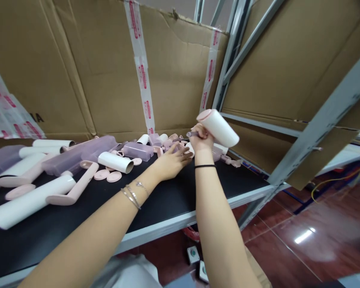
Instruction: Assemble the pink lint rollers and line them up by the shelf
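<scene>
My right hand (202, 138) is wrapped round the handle of a lint roller, lifted above the far right of the black table (156, 196). Its white roll (220, 129), with a pink end cap, tilts down to the right. A purple tip of the handle pokes out on the left of the fist. Lower and to the left, my left hand (171, 163) reaches with outstretched fingers over a heap of small pink parts (169, 141). Whether those fingertips touch anything I cannot tell. Beside it lies a translucent purple cover (138, 151).
On the left lie several white rolls (33, 200), pink handles (78, 188), round pink caps (114, 176) and purple covers (72, 158). Tall cardboard (102, 72) walls the back. A grey metal post (318, 116) and the table's metal edge (156, 232) bound the right and front.
</scene>
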{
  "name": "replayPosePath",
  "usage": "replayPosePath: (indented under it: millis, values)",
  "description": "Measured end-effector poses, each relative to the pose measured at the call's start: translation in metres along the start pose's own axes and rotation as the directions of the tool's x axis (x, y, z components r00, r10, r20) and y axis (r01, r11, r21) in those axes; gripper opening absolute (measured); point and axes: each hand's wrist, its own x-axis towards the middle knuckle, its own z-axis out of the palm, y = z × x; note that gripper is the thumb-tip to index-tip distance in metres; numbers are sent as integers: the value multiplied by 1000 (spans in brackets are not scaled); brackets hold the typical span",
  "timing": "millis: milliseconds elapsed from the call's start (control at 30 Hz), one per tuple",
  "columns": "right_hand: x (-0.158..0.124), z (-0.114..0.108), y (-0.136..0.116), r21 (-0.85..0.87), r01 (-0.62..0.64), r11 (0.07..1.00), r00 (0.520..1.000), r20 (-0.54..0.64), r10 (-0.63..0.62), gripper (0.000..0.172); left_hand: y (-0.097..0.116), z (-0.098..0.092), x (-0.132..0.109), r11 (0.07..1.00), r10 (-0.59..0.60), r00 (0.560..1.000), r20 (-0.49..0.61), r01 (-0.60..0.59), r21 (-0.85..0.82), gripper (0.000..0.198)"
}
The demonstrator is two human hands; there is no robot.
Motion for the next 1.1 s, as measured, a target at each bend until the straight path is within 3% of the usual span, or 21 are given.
replayPosePath:
  millis: [100,167,200,267,300,333,367,400,467,500,533,600,667,733,767,833,933,1000,1100]
  values:
    - [2,-5,10,-309,18,951,998,-44,-33,35,-8,-12,-13,983,-185,979,-90,183,-25,39]
    - [3,-8,16,-432,-34,901,997,-72,2,36,-18,-23,-22,916,-402,899,-173,389,-103,32]
    - [4,-9,19,-481,-57,875,997,-72,25,36,-24,-28,-26,854,-518,828,-215,489,-178,32]
    - [5,-11,23,-577,-76,813,997,-42,64,37,-33,-41,-34,671,-736,614,-286,606,-428,37]
    - [5,-12,26,-631,-74,772,997,-19,79,36,-37,-47,-37,551,-825,490,-281,586,-595,40]
    - [5,-13,30,-690,-66,721,995,6,98,36,-38,-54,-40,417,-890,398,-222,512,-751,47]
    - [4,-15,34,-750,-46,660,993,40,115,34,-39,-61,-42,269,-924,365,-114,409,-872,56]
    - [3,-16,40,-807,-7,590,988,87,131,32,-38,-67,-45,109,-921,388,21,308,-945,68]
    - [-2,-20,51,-899,125,420,957,221,188,23,-37,-77,-49,-207,-815,511,273,182,-961,87]
    - [-5,-22,57,-922,211,326,927,294,232,21,-36,-80,-52,-341,-753,552,358,138,-930,88]
    - [-7,-22,61,-928,300,222,890,356,285,23,-36,-83,-54,-448,-720,557,414,84,-890,82]
    - [-10,-16,64,-887,460,-45,814,400,422,25,-38,-86,-57,-589,-710,505,491,-44,-807,53]
    - [-7,-1,52,-732,573,-369,781,350,518,19,-40,-87,-58,-651,-728,424,538,-182,-737,28]
    - [6,21,20,-501,565,-656,824,296,483,14,-41,-87,-56,-658,-752,335,568,-337,-673,20]
    - [16,33,-2,-419,506,-753,859,319,400,18,-41,-87,-54,-638,-768,284,574,-420,-646,19]
    - [40,52,-53,-364,259,-894,932,336,133,33,-41,-86,-49,-582,-785,177,594,-539,-609,17]
    - [75,58,-126,-168,-158,-973,962,197,-190,46,-39,-85,-43,-536,-781,70,621,-587,-607,14]
    - [90,44,-159,-134,-250,-959,954,134,-267,50,-37,-86,-40,-519,-787,51,615,-594,-615,11]
    - [102,8,-183,-119,-300,-946,949,65,-309,54,-33,-89,-38,-496,-801,40,598,-604,-624,9]
